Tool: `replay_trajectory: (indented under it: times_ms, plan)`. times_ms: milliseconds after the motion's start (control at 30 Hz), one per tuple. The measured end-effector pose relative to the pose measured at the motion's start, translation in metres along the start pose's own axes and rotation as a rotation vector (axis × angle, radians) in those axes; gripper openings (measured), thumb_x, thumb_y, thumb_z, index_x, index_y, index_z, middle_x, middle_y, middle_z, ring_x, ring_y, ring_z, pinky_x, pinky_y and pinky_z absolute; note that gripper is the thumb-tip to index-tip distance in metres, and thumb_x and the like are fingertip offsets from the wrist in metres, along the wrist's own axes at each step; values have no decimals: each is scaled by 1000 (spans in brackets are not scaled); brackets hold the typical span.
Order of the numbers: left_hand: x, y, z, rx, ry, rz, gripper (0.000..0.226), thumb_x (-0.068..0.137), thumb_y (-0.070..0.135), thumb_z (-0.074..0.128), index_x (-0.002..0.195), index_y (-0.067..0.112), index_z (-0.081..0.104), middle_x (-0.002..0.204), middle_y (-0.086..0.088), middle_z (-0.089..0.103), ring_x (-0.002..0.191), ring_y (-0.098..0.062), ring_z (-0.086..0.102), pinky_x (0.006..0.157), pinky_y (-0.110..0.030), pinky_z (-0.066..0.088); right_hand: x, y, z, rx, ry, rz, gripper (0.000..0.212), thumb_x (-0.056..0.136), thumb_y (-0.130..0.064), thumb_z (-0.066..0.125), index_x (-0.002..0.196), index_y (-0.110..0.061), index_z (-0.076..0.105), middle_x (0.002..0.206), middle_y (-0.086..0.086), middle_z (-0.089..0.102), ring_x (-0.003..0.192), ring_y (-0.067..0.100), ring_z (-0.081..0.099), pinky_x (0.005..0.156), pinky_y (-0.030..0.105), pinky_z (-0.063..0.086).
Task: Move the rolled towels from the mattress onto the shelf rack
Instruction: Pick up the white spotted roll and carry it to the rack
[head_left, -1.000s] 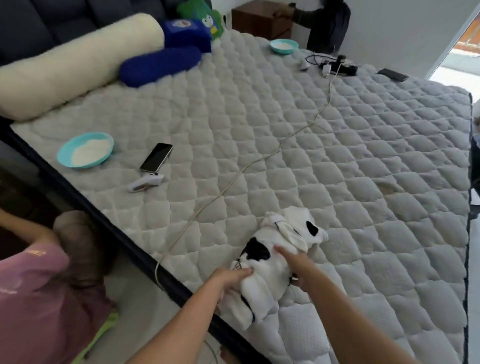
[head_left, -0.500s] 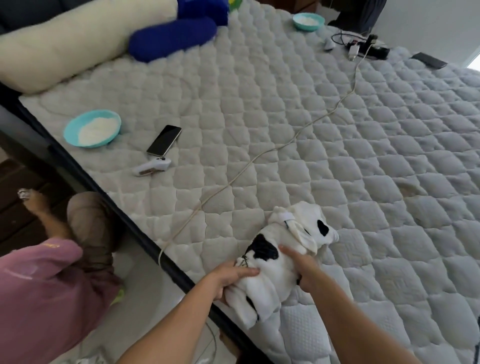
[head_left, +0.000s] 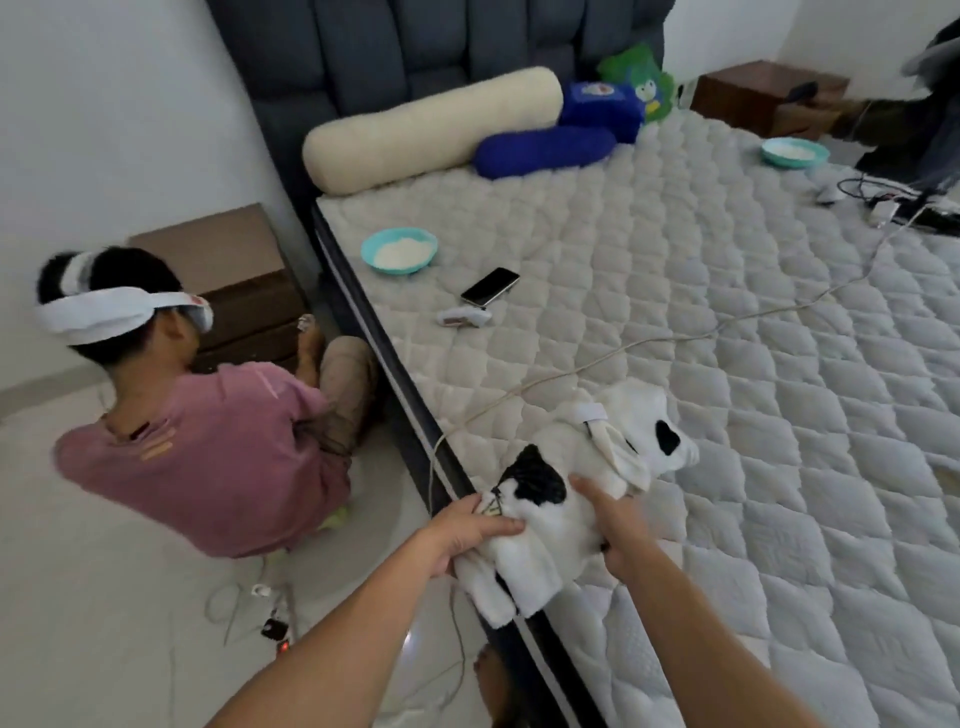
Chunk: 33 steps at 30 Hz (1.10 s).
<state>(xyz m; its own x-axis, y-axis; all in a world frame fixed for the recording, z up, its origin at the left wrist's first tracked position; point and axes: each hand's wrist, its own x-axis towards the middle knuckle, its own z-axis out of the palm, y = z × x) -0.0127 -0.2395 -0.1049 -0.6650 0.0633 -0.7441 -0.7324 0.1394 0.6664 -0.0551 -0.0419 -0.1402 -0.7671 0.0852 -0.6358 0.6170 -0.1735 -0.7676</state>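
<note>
While both forearms reach forward from the bottom of the view, the two hands are closed on one white towel (head_left: 561, 525) with black patches, which lies at the near edge of the mattress (head_left: 753, 415). The left hand (head_left: 467, 535) pinches the near end of the towel, where the cloth hangs a little over the dark bed frame. The right hand (head_left: 618, 525) presses on the middle of the bundle, fingers curled over its side. The far end of the towel, loosely rolled, rests on the quilted surface.

A thin pale cable (head_left: 649, 345) runs across the mattress, passing just beside the towel. Further away lie a black phone (head_left: 490, 287) and a small white device (head_left: 464, 317), near each other, and behind them a turquoise bowl (head_left: 399, 251) with white content. On the floor to the left, another person in a pink shirt (head_left: 208, 457) sits with a white band around the head. At the headboard rest a cream bolster (head_left: 431, 130) and a blue bolster (head_left: 543, 151), touching. A second turquoise bowl (head_left: 795, 152) stands at the far side. I see no shelf rack.
</note>
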Motion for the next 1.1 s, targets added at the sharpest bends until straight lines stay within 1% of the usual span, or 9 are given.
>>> replay_trajectory:
  times_ms: [133,300,400,500,600,733,900,1033,1100]
  plan:
    - [-73,-43,-32,-56,145,103,44,74,28,80,113,28,60,101,3,71,82,-11,67,51,-22,55,-54,17,41,-47,-176,-91,92,64,-45,84,142,-21,41,129,2,60,112,25,60,92,43,54]
    - [-168,-115,-84,-192,340,195,56,63,33,87,115,28,64,111,2,74,99,-19,70,85,-40,58,-143,40,114,-130,-446,-220,67,78,-32,78,137,-23,48,127,-1,63,112,20,61,96,41,52]
    - [-229,-162,-112,-283,437,237,52,72,28,81,120,29,59,113,2,73,94,-15,70,69,-29,58,-190,63,165,-214,-616,-269,73,72,-35,81,137,-24,49,128,-3,64,113,18,62,97,43,52]
    - [-293,-212,-135,-357,551,249,47,75,28,79,115,39,57,109,7,72,93,-13,69,68,-32,57,-240,95,222,-282,-763,-255,70,72,-30,81,136,-24,51,125,-2,66,112,20,64,94,44,55]
    - [-354,-277,-156,-434,697,231,62,70,34,82,123,42,49,116,9,68,103,-15,65,77,-41,57,-301,145,283,-374,-878,-242,68,70,-30,81,132,-21,54,123,1,68,110,23,65,95,46,54]
    - [-430,-361,-171,-575,876,192,79,69,31,83,133,41,37,119,12,61,100,-9,59,69,-34,54,-386,225,350,-480,-1045,-147,57,74,-24,79,126,-12,58,117,7,69,103,27,67,91,49,56]
    - [-507,-471,-184,-693,1099,54,104,43,51,91,131,53,36,129,11,60,116,-26,59,91,-60,51,-482,328,410,-615,-1277,-61,68,61,-33,84,122,-15,59,114,5,71,102,28,69,88,51,57]
    - [-547,-523,-174,-885,1163,0,89,60,36,86,132,51,36,127,9,61,110,-27,62,76,-45,57,-536,397,440,-783,-1444,-68,83,49,-46,87,122,-20,57,114,3,70,100,26,69,87,49,58]
    - [-556,-545,-172,-986,1181,-51,79,65,31,84,128,48,40,124,8,62,109,-25,60,80,-45,55,-558,427,451,-856,-1524,-91,86,48,-48,87,124,-21,56,116,1,69,103,25,68,89,48,57]
